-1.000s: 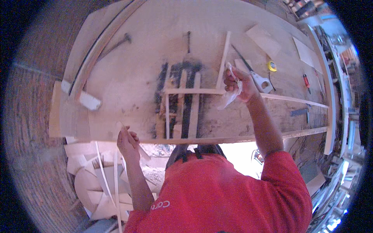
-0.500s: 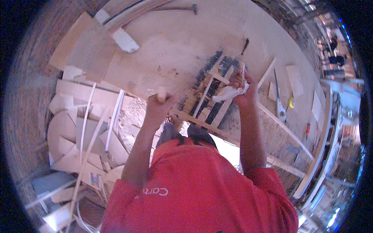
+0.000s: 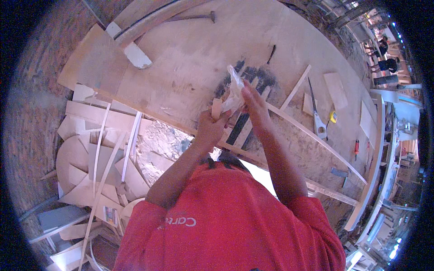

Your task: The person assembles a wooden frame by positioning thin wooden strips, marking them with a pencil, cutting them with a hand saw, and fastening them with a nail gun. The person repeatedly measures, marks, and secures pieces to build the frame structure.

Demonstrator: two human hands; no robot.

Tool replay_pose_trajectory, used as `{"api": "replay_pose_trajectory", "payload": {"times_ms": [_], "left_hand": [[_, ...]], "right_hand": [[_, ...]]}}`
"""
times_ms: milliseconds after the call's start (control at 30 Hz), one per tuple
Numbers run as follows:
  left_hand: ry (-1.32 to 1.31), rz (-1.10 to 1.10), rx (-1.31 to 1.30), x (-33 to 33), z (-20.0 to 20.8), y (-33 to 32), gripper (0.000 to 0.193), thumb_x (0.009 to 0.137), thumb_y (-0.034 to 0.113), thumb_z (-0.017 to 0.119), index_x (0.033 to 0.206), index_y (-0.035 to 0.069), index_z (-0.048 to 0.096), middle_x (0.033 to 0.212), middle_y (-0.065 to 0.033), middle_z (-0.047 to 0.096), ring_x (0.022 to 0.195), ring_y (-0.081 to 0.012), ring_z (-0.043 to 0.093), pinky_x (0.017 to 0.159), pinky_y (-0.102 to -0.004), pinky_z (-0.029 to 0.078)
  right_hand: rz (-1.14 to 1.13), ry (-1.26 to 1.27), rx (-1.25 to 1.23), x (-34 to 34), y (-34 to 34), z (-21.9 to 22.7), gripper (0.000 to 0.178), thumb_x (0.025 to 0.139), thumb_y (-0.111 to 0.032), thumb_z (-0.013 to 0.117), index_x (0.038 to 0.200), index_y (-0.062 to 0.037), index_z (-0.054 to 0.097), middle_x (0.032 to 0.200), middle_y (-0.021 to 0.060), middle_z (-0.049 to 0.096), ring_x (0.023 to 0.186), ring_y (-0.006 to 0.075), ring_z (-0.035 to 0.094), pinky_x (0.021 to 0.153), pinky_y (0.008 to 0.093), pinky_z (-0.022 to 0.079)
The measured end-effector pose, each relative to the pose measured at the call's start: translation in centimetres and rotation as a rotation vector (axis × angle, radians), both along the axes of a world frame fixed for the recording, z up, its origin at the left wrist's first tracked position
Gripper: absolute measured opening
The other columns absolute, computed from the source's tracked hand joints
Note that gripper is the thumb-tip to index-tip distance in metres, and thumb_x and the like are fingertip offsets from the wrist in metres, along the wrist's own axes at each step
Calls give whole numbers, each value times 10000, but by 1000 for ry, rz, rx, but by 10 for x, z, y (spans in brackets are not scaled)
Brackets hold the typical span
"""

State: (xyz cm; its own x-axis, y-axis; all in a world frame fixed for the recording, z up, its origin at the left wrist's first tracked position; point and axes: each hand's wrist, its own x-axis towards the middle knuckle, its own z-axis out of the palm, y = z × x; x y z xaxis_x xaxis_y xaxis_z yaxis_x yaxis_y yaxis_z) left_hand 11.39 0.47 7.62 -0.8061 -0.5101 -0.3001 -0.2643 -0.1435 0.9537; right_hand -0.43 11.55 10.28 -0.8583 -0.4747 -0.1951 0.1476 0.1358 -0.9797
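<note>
Worn tabletop (image 3: 181,58) spreads beneath the fingers. Those of the left hand (image 3: 211,130) grasp a small wooden piece (image 3: 216,108); those of the right hand (image 3: 255,103) grip crumpled clear plastic (image 3: 233,92), bunched between both hands. Right of the fingers lie a handsaw (image 3: 320,128) and yellow tape measure (image 3: 333,116); well beyond them, a hammer (image 3: 212,17); leftward, pale offcuts (image 3: 73,152).

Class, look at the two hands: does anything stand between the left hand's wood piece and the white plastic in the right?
Nothing visible does: the wood piece in the left hand is close beside the white plastic that the right hand holds. Whether the two touch, I cannot tell.
</note>
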Motion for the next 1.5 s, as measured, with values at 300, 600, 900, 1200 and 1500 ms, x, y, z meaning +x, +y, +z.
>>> {"api": "replay_pose_trajectory", "payload": {"times_ms": [300,600,900,1200,1500], "left_hand": [[220,-86,-315,-2,-9,27,279,993,249,684,863,7,735,746,-65,727,683,-179,700,595,-348,533],[14,-152,405,-3,-19,12,259,987,296,709,959,39,728,801,-41,706,620,-101,640,510,-275,475],[-142,-93,253,-4,-1,7,227,985,255,702,963,30,727,771,-20,687,588,-102,640,483,-261,506],[42,-114,372,-2,-25,-2,146,968,141,694,1008,7,738,865,-30,723,798,-108,686,702,-266,548],[-54,-190,-161,-7,7,13,103,949,87,669,983,13,731,810,-43,724,786,-130,714,661,-312,574]], "right_hand": [[108,-29,53,21,41,2,246,910,-117,737,1124,3,714,984,79,756,864,159,713,790,326,583],[-71,-175,-9,34,53,-37,200,924,-111,704,1073,14,751,906,25,745,782,121,663,707,313,536],[49,431,303,48,43,-52,201,1008,-133,606,1079,34,694,989,28,547,967,191,530,857,341,434],[135,-313,-265,32,41,-41,419,1072,-361,551,1302,-21,633,1250,32,644,1177,186,577,1076,362,417],[42,-236,-157,36,18,-54,346,1050,-288,606,1243,-7,669,1085,46,706,954,139,647,828,290,521]]}}
